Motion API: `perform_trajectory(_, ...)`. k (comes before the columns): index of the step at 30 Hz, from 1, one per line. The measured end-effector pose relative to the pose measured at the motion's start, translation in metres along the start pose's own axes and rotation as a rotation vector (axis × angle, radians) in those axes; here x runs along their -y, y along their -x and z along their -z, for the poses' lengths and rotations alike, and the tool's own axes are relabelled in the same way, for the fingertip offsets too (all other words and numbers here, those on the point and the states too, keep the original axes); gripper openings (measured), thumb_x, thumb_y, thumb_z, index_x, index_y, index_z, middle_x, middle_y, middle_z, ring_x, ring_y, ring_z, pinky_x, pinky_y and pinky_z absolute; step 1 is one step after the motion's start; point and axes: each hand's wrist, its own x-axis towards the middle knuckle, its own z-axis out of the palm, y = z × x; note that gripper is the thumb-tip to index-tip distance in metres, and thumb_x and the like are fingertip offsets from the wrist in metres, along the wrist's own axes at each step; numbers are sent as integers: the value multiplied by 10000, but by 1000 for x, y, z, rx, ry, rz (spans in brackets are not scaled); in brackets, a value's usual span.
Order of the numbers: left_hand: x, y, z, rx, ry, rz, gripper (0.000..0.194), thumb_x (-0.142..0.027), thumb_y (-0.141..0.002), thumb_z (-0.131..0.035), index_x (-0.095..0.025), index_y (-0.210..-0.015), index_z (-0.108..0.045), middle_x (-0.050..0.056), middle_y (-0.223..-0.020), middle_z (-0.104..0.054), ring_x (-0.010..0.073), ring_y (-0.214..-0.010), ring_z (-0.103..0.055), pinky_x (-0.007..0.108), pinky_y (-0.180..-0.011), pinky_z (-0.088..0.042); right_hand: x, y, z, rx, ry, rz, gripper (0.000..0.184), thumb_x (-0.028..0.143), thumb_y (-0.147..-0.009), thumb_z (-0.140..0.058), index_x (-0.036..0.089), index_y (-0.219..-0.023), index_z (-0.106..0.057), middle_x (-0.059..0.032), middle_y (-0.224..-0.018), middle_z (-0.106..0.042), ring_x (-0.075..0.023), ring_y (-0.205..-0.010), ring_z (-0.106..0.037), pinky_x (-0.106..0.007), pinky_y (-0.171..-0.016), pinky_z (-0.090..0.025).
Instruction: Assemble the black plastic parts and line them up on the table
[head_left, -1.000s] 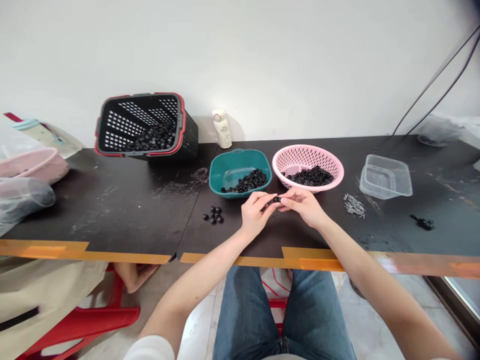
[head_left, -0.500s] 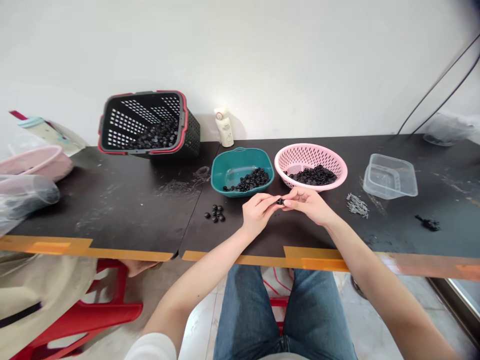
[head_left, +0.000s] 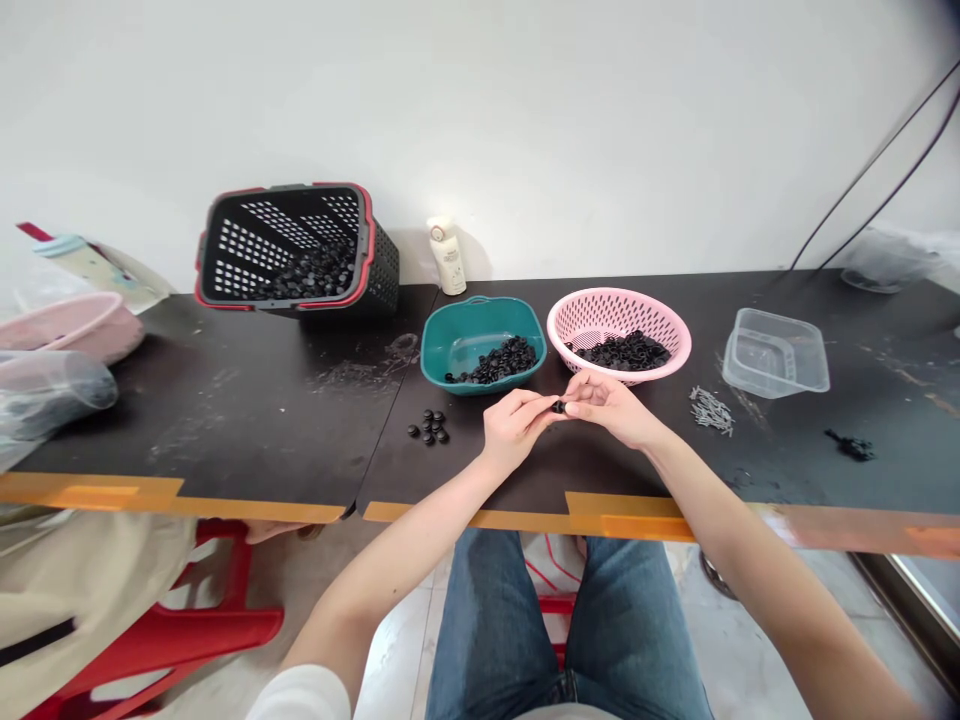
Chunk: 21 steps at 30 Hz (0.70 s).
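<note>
Between my two hands is a small black round part (head_left: pixel 559 406), mostly covered by fingertips. My left hand (head_left: pixel 514 424) is closed on it from the left, thumb and fingers pinched. From the other side my right hand (head_left: pixel 609 408) pinches the same part. Just beyond the hands stand a teal basin (head_left: pixel 450 335) with small black parts (head_left: pixel 499 360) and a pink colander (head_left: pixel 660 312) with black ring-like parts (head_left: pixel 626 350). Several black round caps (head_left: pixel 430 427) lie in a loose group left of my left hand.
A dark basket with red trim (head_left: pixel 386 270) holds more black pieces at the back left. Near it stands a white bottle (head_left: pixel 448 258). To the right are grey pin-like pieces (head_left: pixel 711 411), a clear plastic tub (head_left: pixel 776 353) and black scraps (head_left: pixel 851 446). Orange tape (head_left: pixel 480 519) runs along the table's front edge.
Both hands stay pinched on the small black part, with barely any shift. The view has moved very slightly.
</note>
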Motion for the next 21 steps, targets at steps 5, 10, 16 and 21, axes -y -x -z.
perform_trajectory(5,-1,1,-1,-11,-2,7,242,-274,-793,-678,-205,-1025,-673,25,-850,-661,104,-727,-632,204,-645,-525,-5,-1,1,44,-73,-89,287,293,-678,-775,192,-911,-640,-10,-787,-703,-145,-743,-676,-313,-764,-541)
perform_trajectory(10,-2,2,0,1,-6,28,217,-292,-818,-648,-201,-1013,-677,32,-844,-661,110,-727,-636,214,-643,-531,-2,1,1,177,-55,-171,295,383,-746,-706,157,-936,-707,-63,-882,-724,-187,-841,-689,-393,-889,-513)
perform_trajectory(16,-2,1,2,2,13,19,225,-285,-813,-657,-201,-1021,-673,27,-848,-660,105,-735,-633,212,-664,-534,0,2,2,193,-7,-129,303,368,-781,-675,183,-1018,-712,-63,-938,-725,-185,-881,-682,-388,-902,-515)
perform_trajectory(21,-1,1,1,-5,24,-3,244,-262,-797,-676,-199,-1033,-671,27,-851,-662,105,-733,-630,209,-657,-532,2,2,4,205,5,-160,349,396,-763,-685,177,-1035,-707,-77,-962,-721,-199,-897,-680,-404,-900,-517)
